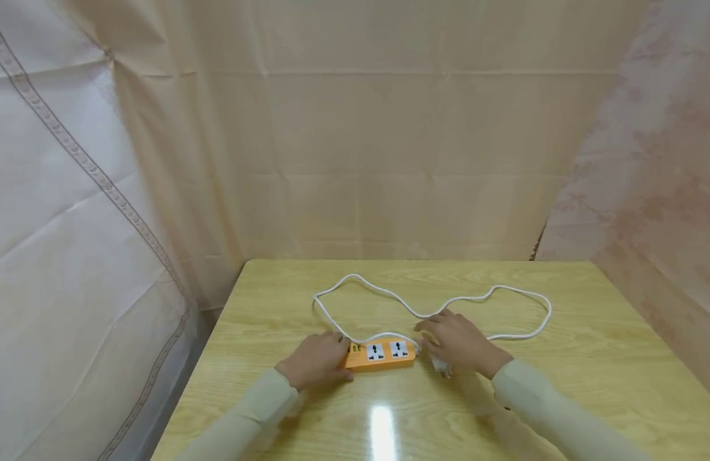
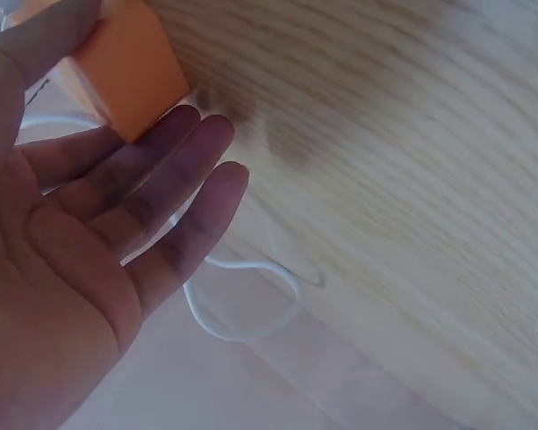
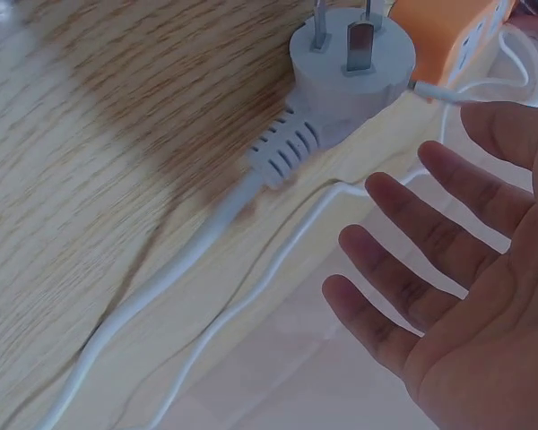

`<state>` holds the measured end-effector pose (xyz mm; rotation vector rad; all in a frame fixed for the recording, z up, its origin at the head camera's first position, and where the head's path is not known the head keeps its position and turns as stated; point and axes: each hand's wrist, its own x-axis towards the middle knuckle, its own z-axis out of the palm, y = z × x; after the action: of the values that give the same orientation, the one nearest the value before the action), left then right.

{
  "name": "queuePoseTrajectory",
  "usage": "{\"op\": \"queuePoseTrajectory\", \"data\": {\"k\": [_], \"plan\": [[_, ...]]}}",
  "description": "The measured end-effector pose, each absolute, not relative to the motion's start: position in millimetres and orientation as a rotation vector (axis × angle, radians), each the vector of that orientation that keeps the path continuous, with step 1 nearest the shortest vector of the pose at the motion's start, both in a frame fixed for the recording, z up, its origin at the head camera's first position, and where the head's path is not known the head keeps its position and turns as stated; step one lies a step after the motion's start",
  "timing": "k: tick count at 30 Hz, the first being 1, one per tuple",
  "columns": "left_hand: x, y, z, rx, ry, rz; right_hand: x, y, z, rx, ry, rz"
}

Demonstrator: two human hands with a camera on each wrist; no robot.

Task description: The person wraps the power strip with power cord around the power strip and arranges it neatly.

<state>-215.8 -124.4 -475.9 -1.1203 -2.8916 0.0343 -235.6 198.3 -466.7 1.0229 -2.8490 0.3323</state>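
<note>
An orange power strip (image 1: 383,365) with two white sockets lies on the table, its left end between the thumb and fingers of my left hand (image 1: 317,360). In the left wrist view the thumb lies along one side of the strip's orange end (image 2: 139,76), and the fingers reach the other side. My right hand (image 1: 459,342), fingers spread and relaxed, hovers beyond the strip's right end. Beside it is the white plug (image 3: 350,76), its metal pins pointing up in the right wrist view. That hand's palm (image 3: 493,340) holds nothing.
The strip's white cord (image 1: 518,291) loops loosely over the wooden table (image 1: 262,301), behind the strip and out to the right. Beige cloth (image 1: 355,160) hangs behind the table, with pale sheets (image 1: 61,211) at the sides.
</note>
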Motion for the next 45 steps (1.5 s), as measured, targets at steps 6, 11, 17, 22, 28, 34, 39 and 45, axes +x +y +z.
{"op": "queuePoseTrajectory", "data": {"k": [6, 11, 17, 22, 28, 34, 39, 45], "plan": [[-216.4, -118.3, -478.0, -1.149, -2.859, 0.110, -237.3, 195.4, -469.8, 1.068, -2.813, 0.321], [-218.8, -114.9, -481.0, -1.122, -2.877, 0.080, -237.8, 192.2, -469.4, 1.102, -2.811, 0.330], [-223.1, -109.5, -482.7, -1.121, -2.885, 0.113, -237.0, 191.4, -467.6, 1.101, -2.857, 0.318], [-229.0, -104.2, -484.0, -1.129, -2.900, 0.112, -237.2, 188.5, -467.0, 1.104, -2.854, 0.315], [-230.3, -101.5, -488.2, -1.132, -2.892, 0.128, -237.8, 185.3, -466.8, 1.104, -2.838, 0.337], [-229.6, -98.8, -491.6, -1.162, -2.861, 0.165, -239.7, 184.0, -464.3, 1.006, -2.892, 0.494], [-230.1, -97.5, -491.3, -1.134, -2.901, 0.154, -240.2, 181.4, -465.7, 0.987, -2.923, 0.521], [-228.0, -97.1, -490.5, -1.140, -2.901, 0.165, -238.5, 177.6, -459.6, 0.986, -2.891, 0.584]]}}
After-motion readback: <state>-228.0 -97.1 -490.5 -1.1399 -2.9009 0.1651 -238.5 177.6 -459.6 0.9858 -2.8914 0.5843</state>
